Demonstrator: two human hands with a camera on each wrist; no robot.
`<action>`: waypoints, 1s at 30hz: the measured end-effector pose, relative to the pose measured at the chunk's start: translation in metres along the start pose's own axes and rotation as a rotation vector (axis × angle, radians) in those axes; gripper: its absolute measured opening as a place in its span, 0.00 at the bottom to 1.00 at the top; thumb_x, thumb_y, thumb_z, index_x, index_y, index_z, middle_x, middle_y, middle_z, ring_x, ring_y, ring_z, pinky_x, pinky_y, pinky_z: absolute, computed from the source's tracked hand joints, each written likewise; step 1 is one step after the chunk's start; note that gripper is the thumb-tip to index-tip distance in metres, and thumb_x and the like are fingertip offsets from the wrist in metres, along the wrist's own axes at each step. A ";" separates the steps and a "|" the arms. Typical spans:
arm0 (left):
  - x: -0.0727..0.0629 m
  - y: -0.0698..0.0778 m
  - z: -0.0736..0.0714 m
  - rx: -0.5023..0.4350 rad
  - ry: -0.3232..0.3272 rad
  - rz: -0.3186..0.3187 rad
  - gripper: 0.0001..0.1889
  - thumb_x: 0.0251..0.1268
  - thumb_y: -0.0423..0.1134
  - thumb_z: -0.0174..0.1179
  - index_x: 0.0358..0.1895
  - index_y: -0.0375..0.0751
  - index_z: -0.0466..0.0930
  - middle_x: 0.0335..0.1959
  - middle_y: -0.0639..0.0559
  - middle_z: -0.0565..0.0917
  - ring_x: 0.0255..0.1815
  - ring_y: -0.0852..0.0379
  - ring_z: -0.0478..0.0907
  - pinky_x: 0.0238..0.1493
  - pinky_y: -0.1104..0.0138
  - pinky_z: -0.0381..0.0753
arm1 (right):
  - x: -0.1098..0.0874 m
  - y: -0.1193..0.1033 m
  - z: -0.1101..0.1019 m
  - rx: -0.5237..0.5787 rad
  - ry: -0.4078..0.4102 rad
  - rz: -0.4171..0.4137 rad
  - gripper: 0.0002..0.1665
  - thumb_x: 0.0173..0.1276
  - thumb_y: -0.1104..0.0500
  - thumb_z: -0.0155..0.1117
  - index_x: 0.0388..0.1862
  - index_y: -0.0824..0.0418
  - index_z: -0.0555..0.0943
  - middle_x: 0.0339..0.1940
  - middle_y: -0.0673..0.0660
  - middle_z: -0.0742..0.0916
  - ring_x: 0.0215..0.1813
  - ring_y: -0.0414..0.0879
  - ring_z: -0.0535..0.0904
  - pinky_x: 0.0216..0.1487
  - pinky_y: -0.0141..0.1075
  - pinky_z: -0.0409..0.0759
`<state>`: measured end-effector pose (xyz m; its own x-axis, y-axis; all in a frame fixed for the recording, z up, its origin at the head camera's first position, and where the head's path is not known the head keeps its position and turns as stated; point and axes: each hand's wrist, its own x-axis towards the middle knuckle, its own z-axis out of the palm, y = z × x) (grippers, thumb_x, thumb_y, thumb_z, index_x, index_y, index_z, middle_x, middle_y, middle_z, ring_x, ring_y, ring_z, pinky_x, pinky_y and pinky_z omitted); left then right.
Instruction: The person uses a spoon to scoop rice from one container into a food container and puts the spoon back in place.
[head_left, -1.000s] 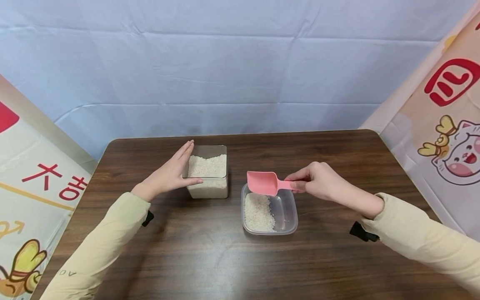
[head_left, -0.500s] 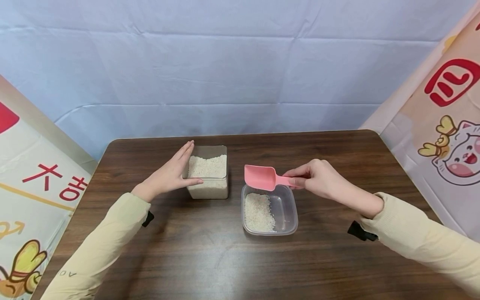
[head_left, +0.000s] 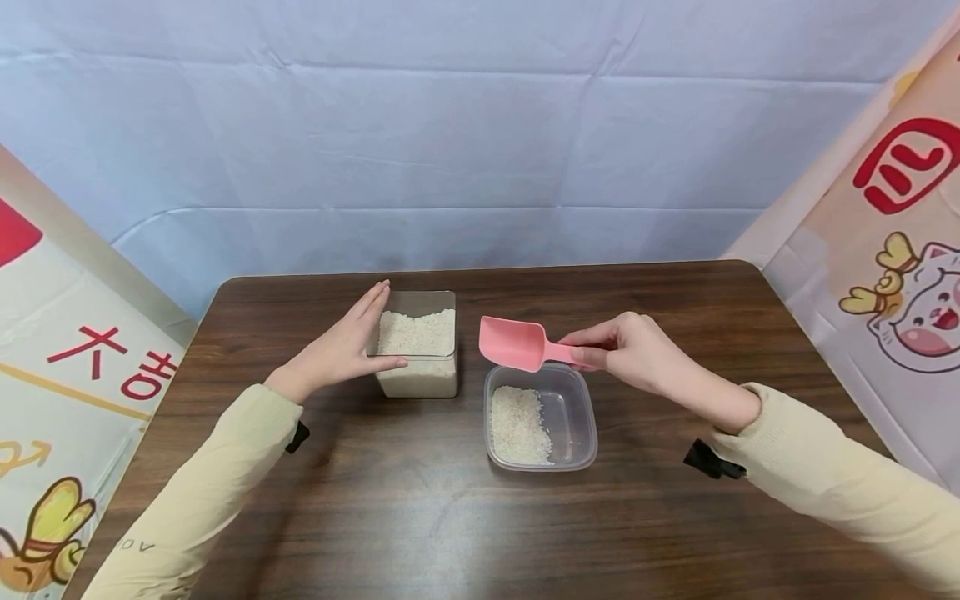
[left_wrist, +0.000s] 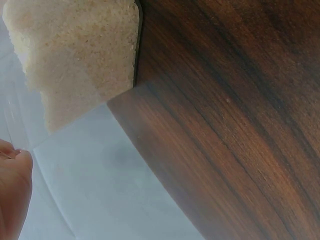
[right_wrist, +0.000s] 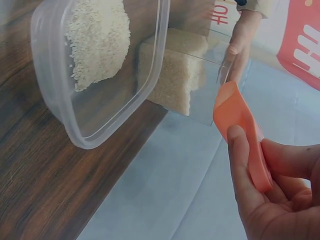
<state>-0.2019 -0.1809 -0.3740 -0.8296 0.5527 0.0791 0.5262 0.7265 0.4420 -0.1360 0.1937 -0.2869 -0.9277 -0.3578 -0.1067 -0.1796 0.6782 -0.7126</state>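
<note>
A pink scoop (head_left: 513,343) is held level by my right hand (head_left: 633,354), which pinches its handle between thumb and fingers. No rice shows in its bowl. It hangs above the far rim of a shallow clear plastic tub (head_left: 577,417); white rice (head_left: 519,425) is heaped on that tub's left side. My left hand (head_left: 341,337) rests against a taller clear box (head_left: 390,300) nearly full of rice (head_left: 417,335). Its fingers lie straight along the box's left side, and the thumb touches the front rim. The left wrist view shows only a thumb (left_wrist: 15,185) beside the box.
Both containers stand on a dark brown wooden table (head_left: 420,517), the tall box to the left of the tub and slightly farther back. A pale blue cloth (head_left: 465,142) hangs behind the table. Printed sheets (head_left: 900,292) flank it on both sides.
My right hand has lifted the scoop slightly and moved it left and away from me, off the tub's middle towards the tall box. The left hand and both containers have stayed in place.
</note>
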 end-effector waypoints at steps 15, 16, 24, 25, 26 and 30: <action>0.002 -0.001 0.001 0.008 0.005 0.010 0.57 0.50 0.65 0.59 0.71 0.34 0.36 0.73 0.47 0.38 0.73 0.53 0.36 0.67 0.55 0.50 | 0.007 -0.007 0.006 0.032 0.051 -0.007 0.13 0.60 0.62 0.63 0.45 0.62 0.84 0.25 0.52 0.87 0.26 0.36 0.81 0.20 0.26 0.67; 0.002 -0.002 0.001 0.011 0.007 0.013 0.57 0.50 0.64 0.59 0.71 0.34 0.37 0.73 0.46 0.38 0.73 0.52 0.36 0.67 0.55 0.49 | 0.008 -0.007 0.006 0.038 0.052 -0.007 0.13 0.61 0.62 0.63 0.45 0.62 0.84 0.25 0.53 0.87 0.26 0.36 0.81 0.20 0.26 0.68; 0.003 -0.004 0.002 0.027 0.020 0.035 0.56 0.50 0.63 0.60 0.71 0.33 0.38 0.73 0.46 0.39 0.73 0.52 0.35 0.68 0.55 0.48 | 0.012 -0.012 0.009 0.088 0.056 -0.013 0.14 0.61 0.63 0.62 0.46 0.64 0.83 0.28 0.58 0.87 0.28 0.37 0.83 0.26 0.26 0.76; 0.003 -0.004 0.002 0.029 0.021 0.039 0.56 0.50 0.63 0.60 0.71 0.33 0.38 0.73 0.47 0.38 0.73 0.52 0.35 0.68 0.55 0.48 | 0.012 -0.013 0.009 0.087 0.057 -0.016 0.14 0.61 0.63 0.62 0.46 0.64 0.83 0.28 0.59 0.87 0.28 0.37 0.83 0.26 0.26 0.76; 0.003 -0.004 0.002 0.032 0.021 0.041 0.56 0.50 0.63 0.60 0.71 0.33 0.39 0.73 0.47 0.38 0.73 0.52 0.35 0.68 0.55 0.48 | 0.013 -0.014 0.009 0.083 0.059 -0.019 0.14 0.61 0.63 0.62 0.46 0.64 0.83 0.28 0.58 0.87 0.28 0.37 0.82 0.26 0.26 0.76; 0.003 -0.005 0.003 0.041 0.022 0.044 0.56 0.50 0.62 0.60 0.71 0.32 0.39 0.73 0.48 0.37 0.73 0.51 0.35 0.68 0.55 0.48 | 0.015 -0.015 0.011 0.112 0.054 -0.023 0.14 0.61 0.64 0.61 0.46 0.66 0.83 0.28 0.59 0.87 0.28 0.38 0.83 0.28 0.27 0.78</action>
<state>-0.2062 -0.1819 -0.3783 -0.8089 0.5761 0.1175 0.5694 0.7178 0.4005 -0.1434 0.1713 -0.2854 -0.9407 -0.3349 -0.0539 -0.1660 0.5932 -0.7878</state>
